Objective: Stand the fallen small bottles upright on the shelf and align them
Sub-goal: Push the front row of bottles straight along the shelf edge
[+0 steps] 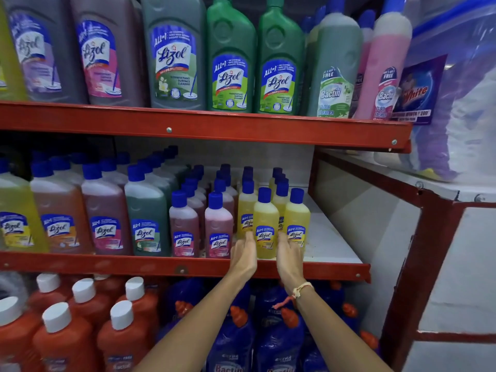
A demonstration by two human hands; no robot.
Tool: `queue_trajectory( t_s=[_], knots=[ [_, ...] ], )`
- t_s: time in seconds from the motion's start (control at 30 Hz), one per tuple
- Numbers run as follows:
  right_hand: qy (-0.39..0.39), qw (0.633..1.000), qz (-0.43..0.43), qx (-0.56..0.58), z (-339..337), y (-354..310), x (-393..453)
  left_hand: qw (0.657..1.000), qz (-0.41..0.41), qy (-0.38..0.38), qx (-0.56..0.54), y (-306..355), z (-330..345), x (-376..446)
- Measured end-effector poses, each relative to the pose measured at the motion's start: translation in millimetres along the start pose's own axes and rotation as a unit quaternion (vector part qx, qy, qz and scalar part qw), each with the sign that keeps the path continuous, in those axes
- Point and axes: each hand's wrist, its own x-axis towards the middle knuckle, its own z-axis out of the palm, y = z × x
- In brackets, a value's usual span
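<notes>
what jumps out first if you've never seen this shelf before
Two bare hands meet at the front of the middle shelf: the left hand and right hand flank a small yellow bottle that stands upright at the edge. Around it, blue-capped small yellow and pink bottles stand in rows, with bare white shelf to their right. Above, tall green bottles line the top shelf, and orange bottles with white caps fill the bottom left.

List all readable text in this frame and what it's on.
"Lizol": tall green plastic bottle, top shelf.
"Lizol": small yellow blue-capped bottle, middle shelf.
"Bactin", "FREE": pale green bottle.
"White": purple packet label.
"Bactin": dark blue bottle, bottom shelf.
Fine print everywhere: too blurred.
</notes>
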Motion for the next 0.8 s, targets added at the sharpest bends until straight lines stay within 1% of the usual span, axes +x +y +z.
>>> queue_trajectory(
  t_s=[0.17,0.23,0.47,0.57,0.8],
  knots=[
    [-0.009,1.000,-0.011,0.006,0.6,-0.6,-3.6,1.000,0.015,0.021,0.008,-4.6,-3.3,-2.1],
    [-0.012,1.000,-0.013,0.002,2.3,-2.1,-6.5,0.999,0.026,0.034,0.027,-5.9,-6.2,-4.3],
    [-0.028,1.000,0.001,0.001,7.9,-7.9,-21.6,0.993,0.054,0.082,0.067,-6.5,-16.4,-17.2],
    [-0.029,1.000,0.007,0.005,6.4,-10.1,-28.5,0.992,0.058,0.086,0.066,-4.5,-19.3,-26.0],
    [-0.039,0.999,0.005,0.000,1.6,-15.3,-41.0,0.996,0.043,0.070,0.040,-4.2,-24.2,-36.1]
  ],
)
